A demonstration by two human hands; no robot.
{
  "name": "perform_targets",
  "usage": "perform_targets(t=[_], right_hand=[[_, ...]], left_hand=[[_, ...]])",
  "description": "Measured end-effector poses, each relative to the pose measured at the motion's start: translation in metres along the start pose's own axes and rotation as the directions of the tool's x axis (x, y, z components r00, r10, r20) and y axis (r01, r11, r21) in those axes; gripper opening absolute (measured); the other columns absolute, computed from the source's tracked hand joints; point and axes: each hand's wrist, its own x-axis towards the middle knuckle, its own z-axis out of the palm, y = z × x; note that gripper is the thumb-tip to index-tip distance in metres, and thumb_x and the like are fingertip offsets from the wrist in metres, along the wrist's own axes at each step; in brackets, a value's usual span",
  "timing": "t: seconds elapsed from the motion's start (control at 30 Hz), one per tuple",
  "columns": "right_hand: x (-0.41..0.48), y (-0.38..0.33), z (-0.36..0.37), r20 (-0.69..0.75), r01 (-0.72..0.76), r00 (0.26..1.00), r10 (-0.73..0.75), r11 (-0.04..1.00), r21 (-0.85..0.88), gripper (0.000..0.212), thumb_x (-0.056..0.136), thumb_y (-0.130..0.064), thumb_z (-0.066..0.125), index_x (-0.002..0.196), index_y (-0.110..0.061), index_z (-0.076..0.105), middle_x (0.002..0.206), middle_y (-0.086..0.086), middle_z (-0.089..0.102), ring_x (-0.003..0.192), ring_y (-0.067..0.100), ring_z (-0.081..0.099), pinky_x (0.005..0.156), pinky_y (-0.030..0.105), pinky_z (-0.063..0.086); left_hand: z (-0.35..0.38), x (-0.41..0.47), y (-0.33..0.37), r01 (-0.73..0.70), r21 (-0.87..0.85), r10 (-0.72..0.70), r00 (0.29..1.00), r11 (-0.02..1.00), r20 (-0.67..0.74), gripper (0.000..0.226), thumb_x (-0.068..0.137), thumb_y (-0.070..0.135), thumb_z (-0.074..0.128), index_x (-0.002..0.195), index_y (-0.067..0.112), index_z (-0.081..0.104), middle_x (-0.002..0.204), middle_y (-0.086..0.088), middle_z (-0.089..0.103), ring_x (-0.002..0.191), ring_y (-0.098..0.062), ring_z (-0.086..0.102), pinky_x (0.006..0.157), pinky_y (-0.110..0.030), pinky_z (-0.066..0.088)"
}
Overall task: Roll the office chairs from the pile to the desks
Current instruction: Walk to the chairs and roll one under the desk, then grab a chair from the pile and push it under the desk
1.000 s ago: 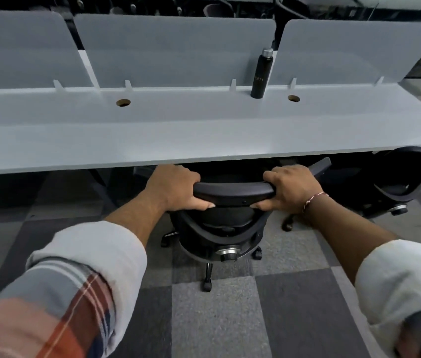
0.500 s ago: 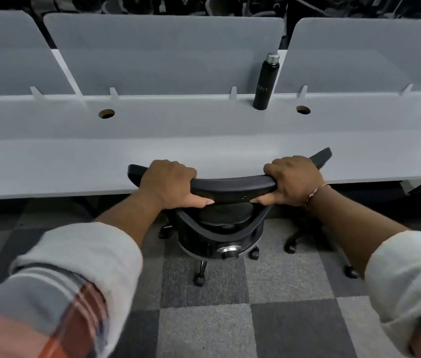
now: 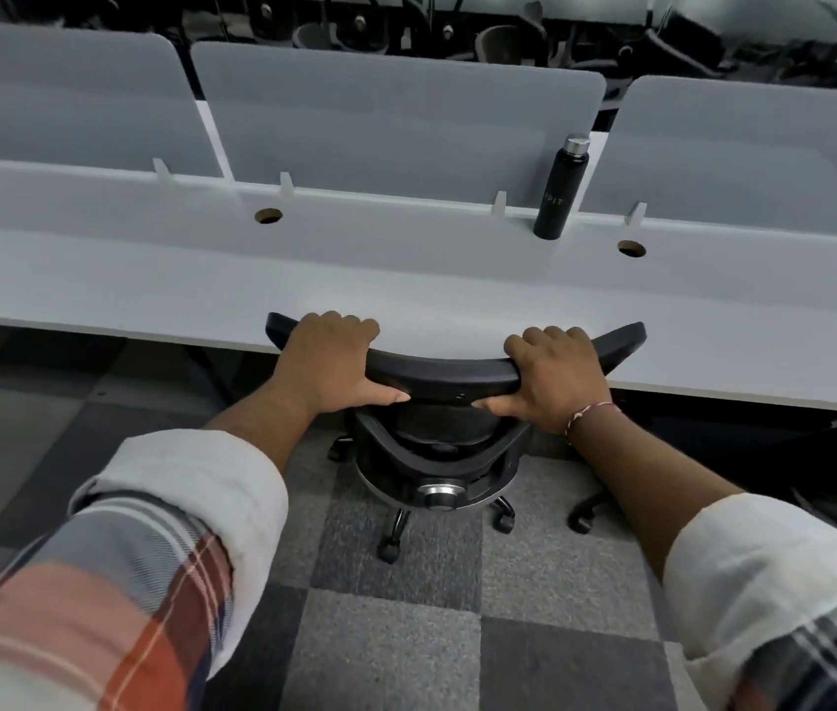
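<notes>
Nearest the camera, two rolled plaid sleeves (image 3: 175, 505) are reaching forward over the checked carpet floor (image 3: 380, 649). At their ends both hands are gripping the office chair (image 3: 447, 374) by the top rail of its backrest. The left hand (image 3: 326, 359) is wrapping the rail's left part, and the right hand (image 3: 554, 377), with a thread band at the wrist, is wrapping its right part. On each, the fingers (image 3: 342, 323) are curling over the far side of the rail while the thumb is pressing along its near underside, so both are clamped on it.

The rail's long axis is running left to right, roughly parallel with the near edge of the worktop (image 3: 149, 279), and its two ends are sticking out past the hands. The hands are sitting about equally near, one on either side of the chair's middle, so a push should go straight.

Below the rail the casters (image 3: 388, 551) are standing on the carpet. The seat, directly ahead of the fingers, is hiding under the worktop. The rail is overlapping that edge in this view; whether it is touching I cannot tell. I judge the chair nearly parked, needing only a short straight push or a release.

Farther on, a black bottle (image 3: 560, 189) is standing upright by the grey screens (image 3: 395, 125), and more dark chairs (image 3: 503, 43) are crowding beyond them.
</notes>
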Motion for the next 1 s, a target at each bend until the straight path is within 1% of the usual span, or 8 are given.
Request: perform_targets(t=[0.17,0.27,0.33,0.43,0.57,0.77,0.87,1.0], right_hand=[[-0.024,-0.032,-0.001,-0.04,-0.23,0.972,0.231,0.972,0.046,0.072,0.07,-0.084,0.057,0.101,-0.018,0.056,0.097,0.004,0.056,0.097,0.03,0.051,0.102,0.047,0.034],[-0.039,-0.066,0.0,-0.048,-0.351,0.933,0.356,0.932,0.09,0.092,0.077,-0.081,0.051,0.138,-0.013,0.042,0.142,0.017,0.042,0.14,0.041,0.026,0.121,0.052,0.005],[-0.049,-0.096,-0.001,-0.02,-0.362,0.93,0.366,0.926,0.112,0.1,0.083,-0.077,0.045,0.154,-0.012,0.02,0.16,0.022,0.015,0.15,0.041,0.003,0.121,0.052,-0.003],[-0.072,-0.139,0.005,-0.007,-0.209,0.977,0.213,0.965,0.16,0.096,0.087,-0.062,0.053,0.158,-0.011,0.013,0.162,0.025,-0.001,0.15,0.041,-0.006,0.122,0.053,0.003],[-0.095,-0.185,0.021,0.082,-0.008,0.997,-0.004,0.989,0.147,0.084,0.087,-0.053,0.059,0.154,-0.014,0.027,0.161,0.023,0.013,0.149,0.039,0.01,0.119,0.052,0.01],[-0.1,-0.251,0.012,0.254,0.039,0.964,-0.085,0.983,0.18,0.075,0.096,-0.056,0.04,0.157,-0.017,0.018,0.163,0.021,0.004,0.15,0.036,-0.003,0.119,0.048,0.0],[-0.099,-0.289,0.009,0.251,0.074,0.961,-0.12,0.98,0.183,0.073,0.093,-0.056,0.045,0.153,-0.016,0.032,0.159,0.024,0.02,0.149,0.039,0.015,0.119,0.05,0.012],[-0.097,-0.34,0.002,0.278,0.121,0.943,-0.183,0.967,0.224,0.072,0.092,-0.058,0.036,0.152,-0.017,0.035,0.159,0.023,0.023,0.148,0.038,0.018,0.121,0.047,0.005]], left_hand=[[0.001,-0.031,0.028,0.149,-0.045,-0.152,0.986,0.988,-0.067,0.098,0.062,0.096,0.045,0.117,0.015,0.053,0.118,-0.007,0.057,0.116,-0.03,0.051,0.109,-0.046,0.035],[0.01,-0.058,0.044,0.17,0.033,-0.169,0.985,0.985,-0.028,0.124,0.071,0.093,0.038,0.156,0.006,0.016,0.162,-0.021,0.016,0.152,-0.039,0.007,0.124,-0.052,0.012],[0.017,-0.079,0.051,0.173,0.008,-0.173,0.985,0.985,-0.014,0.124,0.077,0.089,0.039,0.158,0.008,-0.008,0.166,-0.02,-0.011,0.153,-0.036,-0.012,0.125,-0.05,0.003],[0.033,-0.117,0.059,0.13,-0.009,-0.129,0.991,0.992,0.034,0.109,0.088,0.079,0.034,0.158,0.01,-0.012,0.164,-0.019,-0.018,0.153,-0.032,-0.016,0.125,-0.048,0.0],[0.057,-0.174,0.057,0.15,-0.019,-0.147,0.984,0.989,0.095,0.095,0.093,0.07,0.034,0.16,0.012,-0.002,0.167,-0.016,-0.006,0.154,-0.029,-0.009,0.126,-0.046,0.001],[0.062,-0.247,0.025,0.271,-0.035,-0.261,0.949,0.962,0.177,0.088,0.098,0.065,0.033,0.16,0.014,0.0,0.167,-0.015,-0.007,0.154,-0.028,-0.011,0.125,-0.047,0.002],[0.06,-0.281,0.008,0.318,-0.038,-0.307,0.935,0.947,0.176,0.086,0.095,0.067,0.023,0.16,0.012,0.011,0.167,-0.017,0.004,0.155,-0.03,-0.002,0.125,-0.048,0.009],[0.057,-0.328,-0.019,0.354,-0.022,-0.345,0.923,0.935,0.169,0.093,0.087,0.069,0.005,0.161,0.013,0.007,0.167,-0.016,-0.001,0.154,-0.03,-0.006,0.12,-0.043,-0.006]])
